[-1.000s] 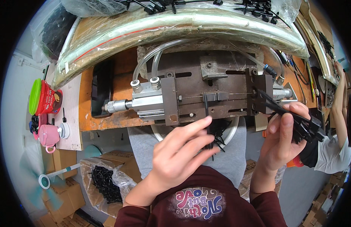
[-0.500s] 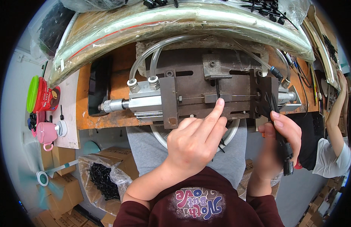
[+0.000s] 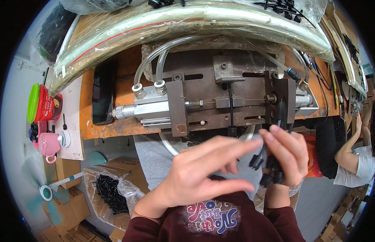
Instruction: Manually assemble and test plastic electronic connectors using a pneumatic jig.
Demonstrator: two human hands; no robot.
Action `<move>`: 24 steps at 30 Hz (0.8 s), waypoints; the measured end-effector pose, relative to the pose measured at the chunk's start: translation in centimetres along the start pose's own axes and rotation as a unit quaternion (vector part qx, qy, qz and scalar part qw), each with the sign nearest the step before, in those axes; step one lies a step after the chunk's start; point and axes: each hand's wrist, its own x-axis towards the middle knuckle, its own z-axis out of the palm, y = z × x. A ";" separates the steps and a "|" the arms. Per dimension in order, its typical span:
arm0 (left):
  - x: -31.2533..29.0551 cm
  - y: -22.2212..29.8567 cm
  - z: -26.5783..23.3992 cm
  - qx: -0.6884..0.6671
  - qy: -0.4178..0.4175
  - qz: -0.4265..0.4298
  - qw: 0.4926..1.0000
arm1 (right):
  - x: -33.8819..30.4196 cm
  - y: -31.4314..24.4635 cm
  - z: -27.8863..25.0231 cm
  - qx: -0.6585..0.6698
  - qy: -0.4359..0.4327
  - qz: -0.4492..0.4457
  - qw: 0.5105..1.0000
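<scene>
In front of me sits a dark metal fixture point(image 3: 211, 115) with a silver cylinder point(image 3: 155, 111) at its left end and another point(image 3: 302, 101) at its right. A black thin-stemmed plastic piece point(image 3: 231, 109) lies across the small block at its middle, and its thicker end hangs past the near edge. Thin rods meet the block from both sides. My left hand point(image 3: 207, 167) is in the air nearer to me, thumb and fingers apart, holding nothing. My right hand point(image 3: 290, 155) is closed round a bundle of similar black pieces point(image 3: 270, 171), partly hidden by the fingers.
Clear hoses point(image 3: 159, 60) arch behind the fixture, below a plastic-wrapped ledge point(image 3: 195, 18). A dark phone-like slab point(image 3: 103, 92) lies left on the orange bench point(image 3: 90, 125). A pink cup point(image 3: 49, 142) and a bagged box of black pieces point(image 3: 111, 193) are further left. Another person's arm point(image 3: 351, 145) shows at right.
My left hand has left the middle block and drawn back, its fingers opening. My right hand has moved left with the bundle. The left rod has pushed inward, and the black piece stays in the fixture.
</scene>
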 end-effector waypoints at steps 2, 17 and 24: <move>0.0 0.0 -0.3 0.045 -0.033 0.061 0.997 | 0.1 -0.3 0.3 0.009 -0.036 -0.045 0.998; -1.0 -0.4 -0.3 0.281 -0.007 0.103 0.954 | -0.3 0.8 1.2 0.028 0.017 0.017 0.999; 0.4 -1.8 0.8 0.438 -0.025 0.098 0.893 | -1.3 1.1 1.3 0.154 0.040 0.090 0.983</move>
